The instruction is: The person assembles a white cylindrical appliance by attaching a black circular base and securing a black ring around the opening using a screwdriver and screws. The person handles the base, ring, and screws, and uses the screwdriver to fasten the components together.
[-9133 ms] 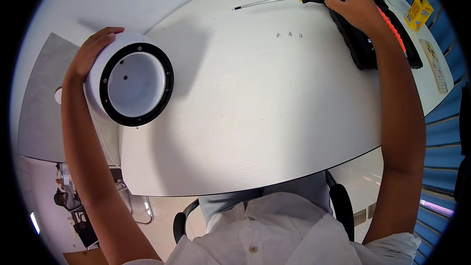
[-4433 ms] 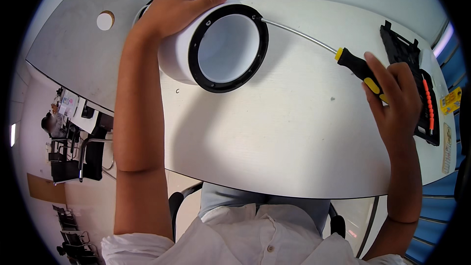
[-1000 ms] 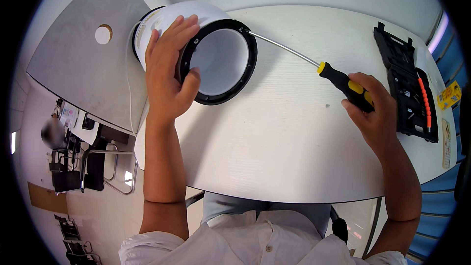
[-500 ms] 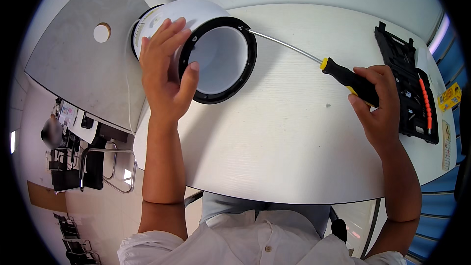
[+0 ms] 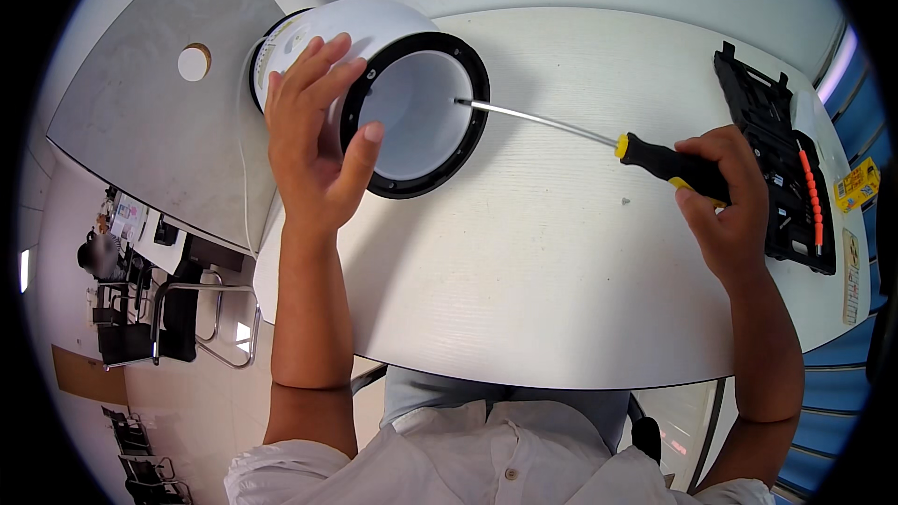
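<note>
On the white table lies a rounded white housing (image 5: pixel 351 19), its open end ringed by a black rim (image 5: pixel 428 189) with several small holes. My left hand (image 5: pixel 313 131) rests against its near left side, fingers spread and thumb apart. My right hand (image 5: pixel 734 192) is closed round the black-and-yellow handle of a long screwdriver (image 5: pixel 552 122). The shaft points left, and its tip lies across the view of the housing's opening, just past the rim's right side. A small dark piece, perhaps a screw, shows at the tip. Another small grey piece (image 5: pixel 626 201) lies on the table.
At the right lies an opened black tool case (image 5: pixel 786 187) with an orange flexible shaft (image 5: pixel 810 196) in it. Beyond it stands a small yellow box (image 5: pixel 856 185). A grey table (image 5: pixel 150 103) adjoins at the left; a white cable (image 5: pixel 245 168) runs down between them.
The screwdriver tip has left the hole at the rim's upper right and moved nearer me and slightly left. My right hand shifted slightly right. My left hand stayed nearly still.
</note>
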### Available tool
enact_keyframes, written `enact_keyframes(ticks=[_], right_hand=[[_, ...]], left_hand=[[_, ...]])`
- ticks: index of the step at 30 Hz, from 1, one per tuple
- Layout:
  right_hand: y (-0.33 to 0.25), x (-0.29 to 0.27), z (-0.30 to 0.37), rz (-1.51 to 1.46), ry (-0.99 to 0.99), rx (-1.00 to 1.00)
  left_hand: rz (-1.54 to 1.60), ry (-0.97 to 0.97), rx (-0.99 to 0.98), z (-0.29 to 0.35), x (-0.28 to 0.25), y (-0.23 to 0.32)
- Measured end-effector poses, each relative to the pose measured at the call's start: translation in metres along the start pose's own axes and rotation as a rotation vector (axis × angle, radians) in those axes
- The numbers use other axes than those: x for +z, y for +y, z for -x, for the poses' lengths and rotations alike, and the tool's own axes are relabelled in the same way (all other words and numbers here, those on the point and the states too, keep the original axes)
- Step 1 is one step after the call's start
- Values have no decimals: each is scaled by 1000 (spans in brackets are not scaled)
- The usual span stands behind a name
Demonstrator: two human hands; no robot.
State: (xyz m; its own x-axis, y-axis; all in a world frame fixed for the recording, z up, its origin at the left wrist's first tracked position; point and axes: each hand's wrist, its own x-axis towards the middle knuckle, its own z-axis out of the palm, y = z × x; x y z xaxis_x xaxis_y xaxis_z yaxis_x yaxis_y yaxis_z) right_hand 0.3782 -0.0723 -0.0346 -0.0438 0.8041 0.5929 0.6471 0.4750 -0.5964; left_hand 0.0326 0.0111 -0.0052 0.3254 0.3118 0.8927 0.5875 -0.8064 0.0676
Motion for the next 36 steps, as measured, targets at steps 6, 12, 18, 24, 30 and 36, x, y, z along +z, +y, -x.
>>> enact_keyframes(ticks=[6, 12, 18, 24, 30, 36], right_hand=[[3, -3, -2, -46, -45, 24], [3, -7, -4, -148, -76, 98], [3, -9, -4, -208, -99, 48], [11, -15, -6, -179, 37, 88], [19, -15, -8, -430, 171, 302], [22, -11, -8, -440, 87, 348]], left_hand=[[-29, 137, 46, -4, 3, 17], [-382, -121, 76, -4, 7, 48], [-410, -162, 77, -3, 9, 49], [-278, 52, 72, 0, 6, 62], [56, -504, 156, 28, 64, 106], [-126, -670, 161, 47, 103, 99]])
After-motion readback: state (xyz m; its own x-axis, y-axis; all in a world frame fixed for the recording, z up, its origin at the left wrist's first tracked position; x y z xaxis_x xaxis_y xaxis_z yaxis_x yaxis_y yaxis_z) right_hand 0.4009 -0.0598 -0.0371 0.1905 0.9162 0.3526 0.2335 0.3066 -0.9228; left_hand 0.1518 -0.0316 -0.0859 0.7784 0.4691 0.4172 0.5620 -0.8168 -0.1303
